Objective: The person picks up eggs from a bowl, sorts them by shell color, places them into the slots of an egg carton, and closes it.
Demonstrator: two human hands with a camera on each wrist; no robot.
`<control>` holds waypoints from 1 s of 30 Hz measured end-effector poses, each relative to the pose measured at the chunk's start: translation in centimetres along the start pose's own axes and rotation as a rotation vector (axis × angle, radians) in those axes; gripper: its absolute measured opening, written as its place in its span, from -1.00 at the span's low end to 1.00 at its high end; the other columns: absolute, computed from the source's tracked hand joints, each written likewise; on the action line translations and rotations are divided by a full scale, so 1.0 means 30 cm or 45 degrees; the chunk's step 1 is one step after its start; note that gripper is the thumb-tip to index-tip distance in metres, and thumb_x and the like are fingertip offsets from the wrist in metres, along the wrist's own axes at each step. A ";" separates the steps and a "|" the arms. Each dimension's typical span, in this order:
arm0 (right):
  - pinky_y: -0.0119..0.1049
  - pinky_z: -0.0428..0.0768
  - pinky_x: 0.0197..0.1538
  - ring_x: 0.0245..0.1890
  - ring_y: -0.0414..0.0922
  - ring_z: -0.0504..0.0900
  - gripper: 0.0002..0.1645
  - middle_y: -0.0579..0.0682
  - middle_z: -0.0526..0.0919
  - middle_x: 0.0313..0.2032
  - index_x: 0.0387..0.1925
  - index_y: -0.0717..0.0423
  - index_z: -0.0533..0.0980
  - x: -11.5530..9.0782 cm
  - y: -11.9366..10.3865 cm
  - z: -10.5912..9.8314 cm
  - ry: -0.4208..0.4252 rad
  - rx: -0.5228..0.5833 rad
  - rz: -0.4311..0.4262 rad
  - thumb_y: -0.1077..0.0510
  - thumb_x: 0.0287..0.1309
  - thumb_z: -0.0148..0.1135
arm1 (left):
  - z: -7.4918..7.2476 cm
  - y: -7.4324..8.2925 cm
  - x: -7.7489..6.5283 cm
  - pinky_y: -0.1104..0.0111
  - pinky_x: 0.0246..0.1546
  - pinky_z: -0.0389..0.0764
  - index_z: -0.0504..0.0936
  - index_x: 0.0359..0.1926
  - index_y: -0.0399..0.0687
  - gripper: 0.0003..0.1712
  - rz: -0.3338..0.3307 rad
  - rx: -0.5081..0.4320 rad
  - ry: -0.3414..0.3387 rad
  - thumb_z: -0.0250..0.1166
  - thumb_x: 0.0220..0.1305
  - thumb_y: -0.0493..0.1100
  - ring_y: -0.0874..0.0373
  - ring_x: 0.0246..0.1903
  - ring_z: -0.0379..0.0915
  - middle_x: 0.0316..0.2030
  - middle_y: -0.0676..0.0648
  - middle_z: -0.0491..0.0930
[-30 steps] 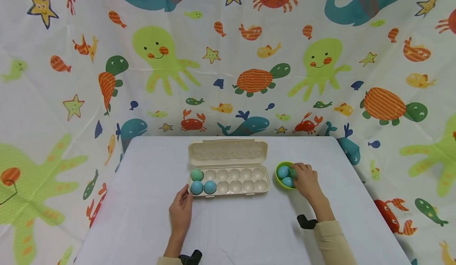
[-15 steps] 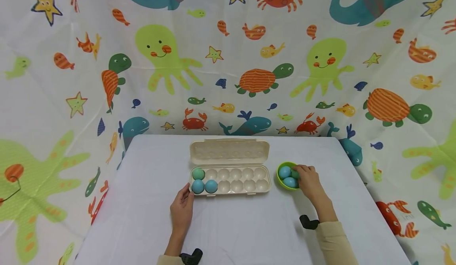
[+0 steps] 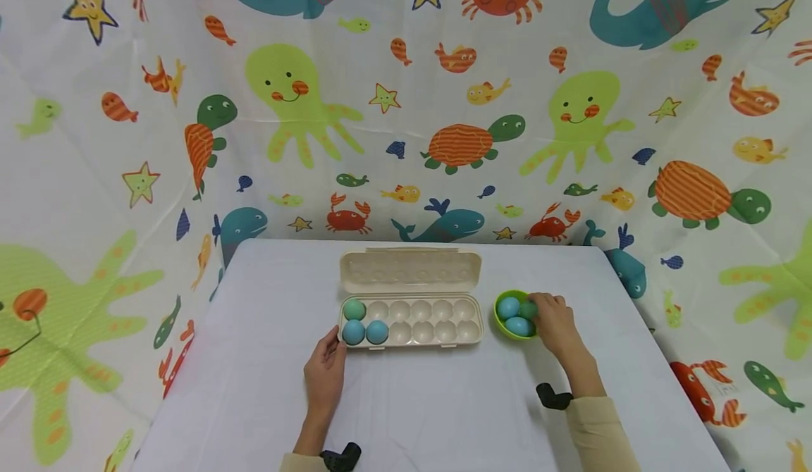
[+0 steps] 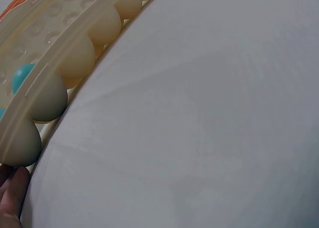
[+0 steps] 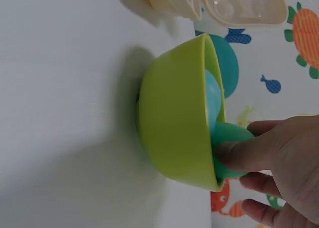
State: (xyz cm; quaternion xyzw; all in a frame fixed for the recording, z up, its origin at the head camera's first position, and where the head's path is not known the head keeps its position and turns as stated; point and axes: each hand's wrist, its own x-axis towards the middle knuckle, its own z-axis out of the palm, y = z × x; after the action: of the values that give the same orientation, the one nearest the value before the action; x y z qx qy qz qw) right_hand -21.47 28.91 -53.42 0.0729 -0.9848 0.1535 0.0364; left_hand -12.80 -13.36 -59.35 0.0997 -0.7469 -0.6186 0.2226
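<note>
At the frame's centre, a twelve-cup egg carton holds two blue eggs and one green egg at its left end; the left hand pinches the carton's lower left corner. Right of centre, one lime bowl holds two other blue eggs and a second green egg, clamped by the right hand (which hides part of the bowl's right rim). A sea-creature cloth fills the upper frame
</note>
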 end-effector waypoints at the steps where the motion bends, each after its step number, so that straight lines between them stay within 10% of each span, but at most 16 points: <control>1: 0.33 0.45 0.05 0.12 0.37 0.42 -0.52 0.39 0.55 0.12 0.15 0.36 0.43 0.001 -0.003 -0.005 -0.005 0.010 0.012 0.41 0.19 0.25 | 0.001 -0.004 0.001 0.81 -0.11 0.53 0.53 0.19 -0.47 -0.59 -0.002 0.006 0.002 0.22 0.32 -0.47 -0.29 0.05 0.60 0.09 -0.42 0.62; 11: 0.30 0.48 0.25 0.19 0.38 0.45 -0.49 0.45 0.38 0.17 0.22 0.41 0.33 -0.004 -0.041 -0.049 0.042 0.185 0.068 0.37 0.28 0.20 | 0.013 -0.129 0.016 0.83 -0.09 0.51 0.56 0.23 -0.28 -0.58 -0.014 0.015 0.009 0.24 0.36 -0.38 -0.17 0.05 0.63 0.11 -0.31 0.64; 30: 0.09 0.69 0.03 -0.03 0.17 0.61 -0.42 0.31 0.52 0.09 0.21 0.35 0.33 0.026 -0.263 -0.042 0.134 0.390 0.024 0.20 0.22 0.28 | 0.007 -0.137 0.003 0.75 -0.08 0.57 0.57 0.23 -0.24 -0.57 -0.019 -0.010 -0.008 0.27 0.36 -0.33 0.58 -0.05 0.53 0.12 -0.26 0.65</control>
State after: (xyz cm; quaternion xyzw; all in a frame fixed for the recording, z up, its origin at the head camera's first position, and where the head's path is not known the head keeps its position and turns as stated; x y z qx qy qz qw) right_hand -20.97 21.75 -49.81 0.0603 -0.9472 0.3057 0.0750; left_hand -13.48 -14.09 -63.35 0.1023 -0.7444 -0.6235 0.2160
